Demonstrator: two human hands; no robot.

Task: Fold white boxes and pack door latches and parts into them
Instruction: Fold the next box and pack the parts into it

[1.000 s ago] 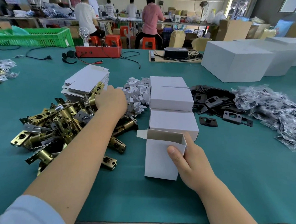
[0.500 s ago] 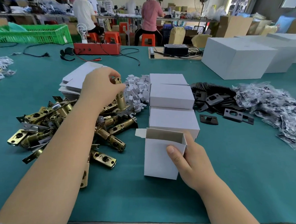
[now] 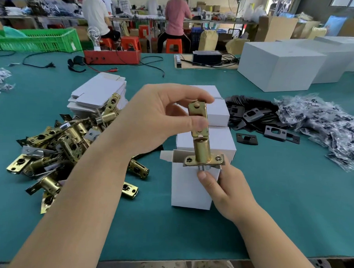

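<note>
Pinching a brass door latch (image 3: 200, 133) by its upper end between thumb and fingertips, the left hand (image 3: 158, 116) holds it upright, faceplate down, right at the mouth of the open white box (image 3: 192, 186). The right hand (image 3: 224, 189) grasps that box from its right side, thumb across the front wall, fingers hidden behind. The box stands upright on the green surface (image 3: 291, 211), one small flap sticking out at its upper left.

Near the front edge of the surface the green lies bare on both sides of the forearms, and to the right of the box there is open room as far as the bagged parts. Behind the box space is tight: three closed white boxes (image 3: 220, 113) sit in a row running away from it, the nearest touching or nearly touching its back.

Left of the box lies a heap of brass latches (image 3: 58, 144), too tangled to count; two of them (image 3: 138, 168) lie apart at its near edge. A stack of flat box blanks (image 3: 96, 94) sits behind the heap. To the right are a pile of black strike plates (image 3: 253, 113), with two lying separately in front, and a spread of clear bags (image 3: 326, 129) whose contents are hard to make out. Two large white cartons (image 3: 278, 65) stand at the far right; more beyond them are cut off by the frame.

A green crate (image 3: 37, 40) and a red box (image 3: 112, 56) stand at the far edge. Four people work with their backs turned in the background.
</note>
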